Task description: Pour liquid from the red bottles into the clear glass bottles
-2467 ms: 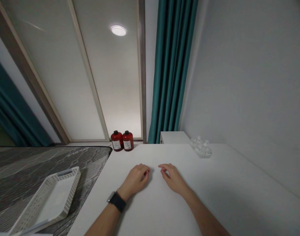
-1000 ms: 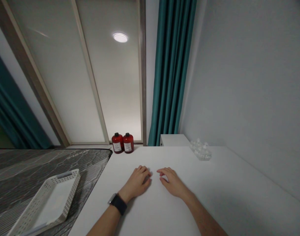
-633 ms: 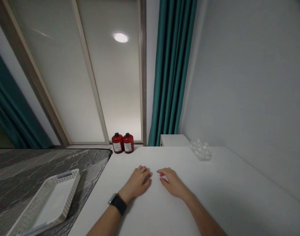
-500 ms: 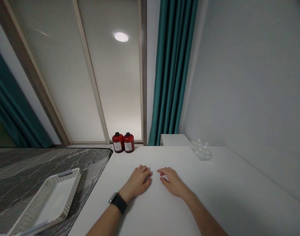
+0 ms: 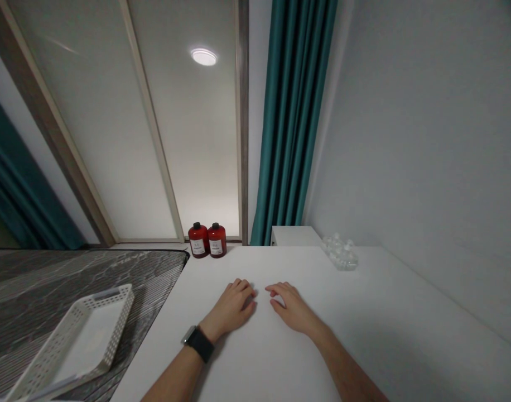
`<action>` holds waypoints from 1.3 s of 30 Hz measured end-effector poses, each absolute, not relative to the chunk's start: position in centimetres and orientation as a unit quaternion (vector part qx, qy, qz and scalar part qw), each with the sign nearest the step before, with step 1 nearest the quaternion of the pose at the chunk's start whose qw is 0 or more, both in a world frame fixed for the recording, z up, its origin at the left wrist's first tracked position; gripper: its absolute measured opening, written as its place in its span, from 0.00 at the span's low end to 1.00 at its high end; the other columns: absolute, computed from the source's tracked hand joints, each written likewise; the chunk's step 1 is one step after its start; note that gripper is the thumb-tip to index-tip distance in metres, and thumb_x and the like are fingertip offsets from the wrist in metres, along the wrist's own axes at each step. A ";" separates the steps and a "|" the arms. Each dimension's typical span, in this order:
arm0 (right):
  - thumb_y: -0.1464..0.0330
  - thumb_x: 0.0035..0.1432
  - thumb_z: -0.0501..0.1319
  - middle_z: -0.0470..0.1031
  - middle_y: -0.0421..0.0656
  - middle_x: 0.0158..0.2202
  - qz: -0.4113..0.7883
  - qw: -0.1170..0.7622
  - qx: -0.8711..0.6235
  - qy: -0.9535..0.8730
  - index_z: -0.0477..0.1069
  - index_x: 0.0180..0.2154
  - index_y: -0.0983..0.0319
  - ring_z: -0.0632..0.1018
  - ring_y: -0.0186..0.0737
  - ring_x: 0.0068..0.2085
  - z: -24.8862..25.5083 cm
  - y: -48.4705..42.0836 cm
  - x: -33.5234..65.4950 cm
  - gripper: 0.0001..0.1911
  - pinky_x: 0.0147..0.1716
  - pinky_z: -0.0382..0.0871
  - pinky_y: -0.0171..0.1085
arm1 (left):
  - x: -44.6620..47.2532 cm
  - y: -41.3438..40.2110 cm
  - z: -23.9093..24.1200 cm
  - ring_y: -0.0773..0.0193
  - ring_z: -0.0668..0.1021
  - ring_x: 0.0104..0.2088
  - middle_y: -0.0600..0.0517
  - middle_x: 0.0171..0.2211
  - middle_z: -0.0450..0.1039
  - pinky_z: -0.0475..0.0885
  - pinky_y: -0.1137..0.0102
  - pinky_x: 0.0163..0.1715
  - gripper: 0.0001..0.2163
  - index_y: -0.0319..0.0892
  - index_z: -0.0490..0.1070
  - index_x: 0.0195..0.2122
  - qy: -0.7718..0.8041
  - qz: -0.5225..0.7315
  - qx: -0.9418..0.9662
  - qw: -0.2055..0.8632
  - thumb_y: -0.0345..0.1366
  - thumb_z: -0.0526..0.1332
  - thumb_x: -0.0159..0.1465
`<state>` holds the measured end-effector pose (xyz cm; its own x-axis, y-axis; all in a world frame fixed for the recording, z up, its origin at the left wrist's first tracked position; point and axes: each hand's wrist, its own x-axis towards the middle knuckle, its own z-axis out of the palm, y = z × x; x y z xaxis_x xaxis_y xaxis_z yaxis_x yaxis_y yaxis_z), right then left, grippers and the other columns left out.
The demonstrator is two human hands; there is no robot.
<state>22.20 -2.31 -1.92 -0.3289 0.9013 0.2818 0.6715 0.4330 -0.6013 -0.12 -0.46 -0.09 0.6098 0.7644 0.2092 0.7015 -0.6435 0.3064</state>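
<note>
My left hand (image 5: 234, 306) rests on the white table (image 5: 264, 363), its fingers loosely curved and apart from the thumb, holding nothing. A dark-banded smartwatch (image 5: 199, 343) is on that wrist. Facing it across a small gap, my right hand (image 5: 293, 307) has its thumb and fingers apart, also with nothing in it. Beyond my left hand, at the table's far left corner, two red bottles (image 5: 198, 241) with black caps and white labels stand side by side. Several small clear bottles (image 5: 341, 254) sit close together at the far right.
A white perforated basket (image 5: 121, 324) lies on a grey patterned surface (image 5: 155, 279) left of the table. Behind the table stand a low white cabinet (image 5: 295, 236), a teal curtain (image 5: 291, 111) and frosted sliding doors (image 5: 201, 139). A wall (image 5: 427, 139) borders the right side.
The view has shifted slightly, so everything sits a little higher and further left. Both hands keep nearly the same pose on the table.
</note>
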 end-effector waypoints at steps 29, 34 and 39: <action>0.56 0.57 0.63 0.64 0.66 0.57 -0.083 0.368 -0.825 -0.420 0.57 0.62 0.72 0.66 0.66 0.60 -2.1 3.7 39.9 0.39 0.57 0.60 0.53 | -0.4 0.8 -1.3 0.50 0.74 0.48 0.45 0.47 0.74 0.69 0.55 0.47 0.10 0.44 0.74 0.46 0.401 0.169 0.894 0.105 0.36 0.55 0.67; 0.55 0.59 0.63 0.69 0.64 0.55 -0.068 0.311 -0.855 -0.410 0.60 0.61 0.71 0.70 0.64 0.58 -2.1 5.3 40.2 0.36 0.54 0.62 0.52 | -0.4 0.7 -1.0 0.49 0.74 0.49 0.45 0.47 0.74 0.70 0.55 0.48 0.11 0.44 0.74 0.47 0.402 0.161 0.894 0.112 0.36 0.55 0.67; 0.58 0.61 0.61 0.71 0.61 0.54 -0.059 0.272 -0.851 -0.444 0.61 0.60 0.69 0.71 0.61 0.57 -2.0 5.0 40.4 0.31 0.53 0.63 0.50 | -0.4 0.6 -1.0 0.49 0.73 0.50 0.44 0.48 0.74 0.69 0.54 0.49 0.11 0.43 0.73 0.48 0.402 0.150 0.897 0.107 0.35 0.55 0.67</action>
<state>40.41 4.96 -2.03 0.5979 0.7245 0.3430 0.7890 -0.4565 -0.4112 -0.35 0.61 -0.97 0.6320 0.7531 0.1830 0.6887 -0.6540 0.3130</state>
